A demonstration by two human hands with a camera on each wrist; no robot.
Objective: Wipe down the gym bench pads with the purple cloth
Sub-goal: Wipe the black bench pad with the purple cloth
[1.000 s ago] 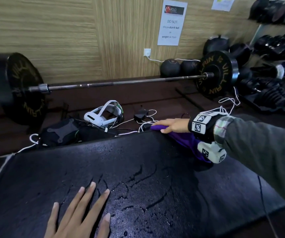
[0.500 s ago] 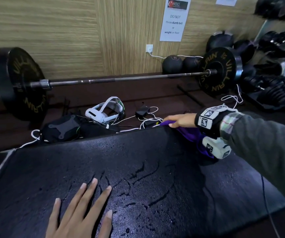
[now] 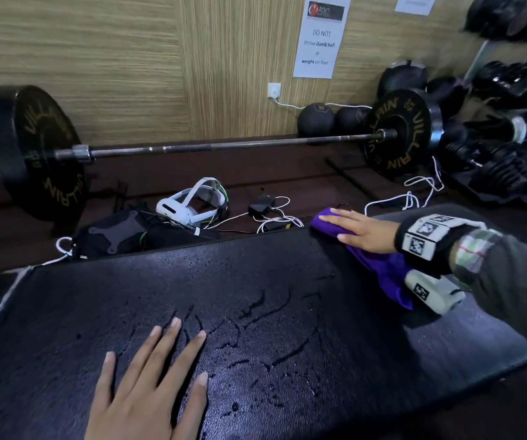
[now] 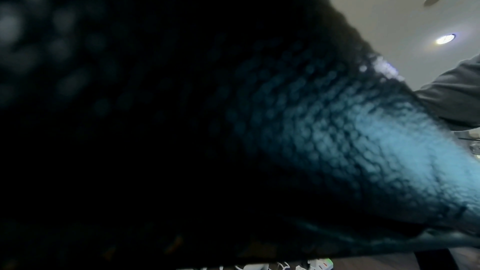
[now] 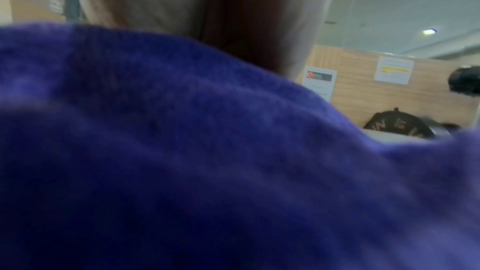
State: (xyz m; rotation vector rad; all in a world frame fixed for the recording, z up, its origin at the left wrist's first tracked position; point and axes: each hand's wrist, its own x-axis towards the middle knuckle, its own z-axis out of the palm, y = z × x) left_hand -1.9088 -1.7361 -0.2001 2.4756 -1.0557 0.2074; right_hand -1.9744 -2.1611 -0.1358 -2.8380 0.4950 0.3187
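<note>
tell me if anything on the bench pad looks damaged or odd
The bench pad is beaded with droplets and thin wet streaks across its middle, not yet wiped. Its left edge looks frayed and pale. The right hand presses the purple cloth flat at the far edge; the left hand rests flat nearby.

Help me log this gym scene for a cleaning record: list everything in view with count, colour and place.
bench pad: one, black, wet, foreground
purple cloth: one, pad's far right edge
barbell: one, black plates, floor by the wall
headset: one, white, floor behind the pad
medicine balls: two, black, by the wall
notice: one, white, wall
left hand: flat on the pad
right hand: flat, pressing the cloth
</note>
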